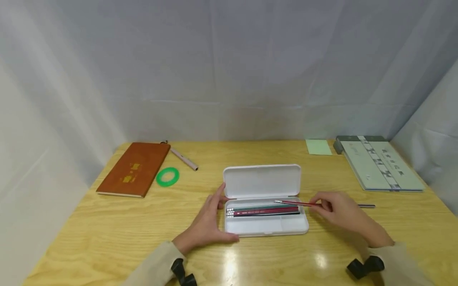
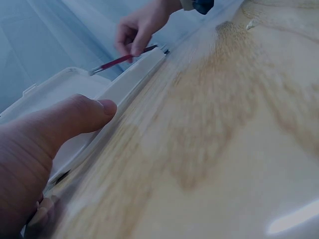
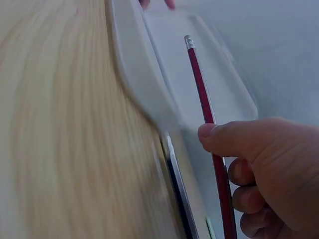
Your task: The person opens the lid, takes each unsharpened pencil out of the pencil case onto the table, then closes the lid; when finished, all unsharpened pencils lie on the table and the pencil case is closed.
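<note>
A white pencil case [image 1: 266, 225] lies with its lid [image 1: 262, 180] raised at the back. Inside are several pencils [image 1: 264, 211], green, red and dark, side by side with their metal-banded ends to the left. My left hand [image 1: 205, 225] holds the case's left end, thumb against the front wall and fingers near the hinge side. Between thumb and fingers, my right hand [image 1: 338, 210] pinches a red pencil [image 3: 203, 92]; its eraser end points left over the case. A dark pencil [image 3: 182, 194] lies on the table beside the case, under the right hand.
Left on the wooden table [image 1: 107, 238] lie a brown notebook [image 1: 137, 169], a green tape ring [image 1: 167, 176] and a pale pen [image 1: 184, 159]. At the right are pale green sticky notes [image 1: 318, 147] and a light-coloured book [image 1: 381, 165]. A curtain [image 1: 250, 79] hangs behind.
</note>
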`<state>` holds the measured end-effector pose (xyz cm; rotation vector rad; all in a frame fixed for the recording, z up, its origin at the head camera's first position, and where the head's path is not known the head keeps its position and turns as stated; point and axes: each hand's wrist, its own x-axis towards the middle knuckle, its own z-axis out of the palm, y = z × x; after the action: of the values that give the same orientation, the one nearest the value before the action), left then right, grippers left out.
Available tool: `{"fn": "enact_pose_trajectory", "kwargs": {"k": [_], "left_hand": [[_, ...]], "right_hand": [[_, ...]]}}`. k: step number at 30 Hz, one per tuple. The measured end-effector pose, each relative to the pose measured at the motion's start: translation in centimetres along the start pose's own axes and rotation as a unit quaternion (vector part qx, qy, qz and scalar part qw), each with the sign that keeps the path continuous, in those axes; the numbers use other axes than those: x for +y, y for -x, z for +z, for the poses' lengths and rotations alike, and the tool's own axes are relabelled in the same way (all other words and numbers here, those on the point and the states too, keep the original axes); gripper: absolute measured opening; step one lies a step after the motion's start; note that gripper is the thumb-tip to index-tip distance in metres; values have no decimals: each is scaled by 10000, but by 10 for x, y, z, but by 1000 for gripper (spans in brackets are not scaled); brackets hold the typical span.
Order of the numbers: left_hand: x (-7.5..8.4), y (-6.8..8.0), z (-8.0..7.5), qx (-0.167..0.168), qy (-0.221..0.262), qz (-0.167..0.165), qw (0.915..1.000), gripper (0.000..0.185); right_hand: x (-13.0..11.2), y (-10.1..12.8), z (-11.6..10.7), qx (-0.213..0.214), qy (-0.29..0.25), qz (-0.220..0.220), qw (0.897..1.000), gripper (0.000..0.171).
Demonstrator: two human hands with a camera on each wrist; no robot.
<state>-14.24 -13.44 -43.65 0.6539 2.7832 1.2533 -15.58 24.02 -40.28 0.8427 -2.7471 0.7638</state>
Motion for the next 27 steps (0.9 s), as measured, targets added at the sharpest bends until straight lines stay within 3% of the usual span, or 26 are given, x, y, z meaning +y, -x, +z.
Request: {"fn": "enact_pose_trajectory", "kwargs": {"k": [6,11,15,27], "left_hand": [[-1,0,1,-18,-25,-4,10000,141],[-1,-1,1,20,-28,12,10000,142],[-1,-1,0,8,-27,7,10000,141],[-2,-1,1,21,-9,-6,10000,141]], "right_hand": [[34,40,-19,446,521,269,9973,20],[51,55,-25,409,458,127,9980,23],[55,57,-21,227,349,-51,9991,24],[54,44,-19,114,419,361,9984,24]]}}
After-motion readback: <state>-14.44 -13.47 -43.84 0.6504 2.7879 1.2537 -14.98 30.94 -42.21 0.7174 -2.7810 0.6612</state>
